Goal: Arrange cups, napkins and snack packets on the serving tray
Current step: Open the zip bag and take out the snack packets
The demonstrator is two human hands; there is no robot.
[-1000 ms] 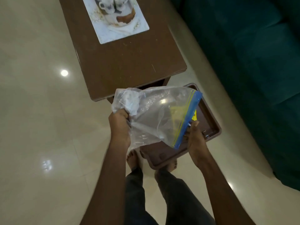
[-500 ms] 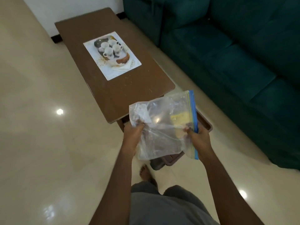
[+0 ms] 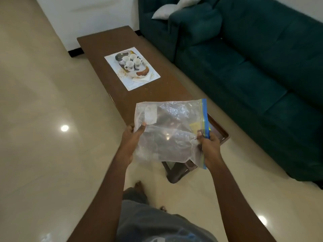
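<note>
Nearest, both hands hold a clear bag (image 3: 167,130) up in front of the person, above the floor (image 3: 43,119). The left hand (image 3: 131,138) pinches the bag's closed left edge, thumb on the near face. The right hand (image 3: 210,145) grips the opposite edge low down, thumb beside the blue zip strip (image 3: 203,116).

The bag looks thin, soft and crinkled, so it should weigh very little and sag wherever it is unsupported. The film is likely slippery. The zip strip is the stiffest part and the best place to take hold, one hand on each lip to pull the mouth apart. A white piece (image 3: 150,113) sits inside at the far left and a yellow piece (image 3: 194,126) lies against the zip. Both look flat and light, perhaps a napkin and a packet, though I cannot tell for sure.

As held, the bag shows about as wide as it is deep, so no long axis stands out. Its mouth points right, and the zip strip runs near to far.

Just behind and under the bag lies a brown tray (image 3: 222,135), its right rim and near corner showing. What carries it is hidden.

Farther off, a long brown surface (image 3: 148,96) runs away to the far left. A white mat (image 3: 136,82) on it shows four white cups (image 3: 130,64). Whether they are real or printed I cannot tell. A green sofa (image 3: 253,75) fills the right side.
</note>
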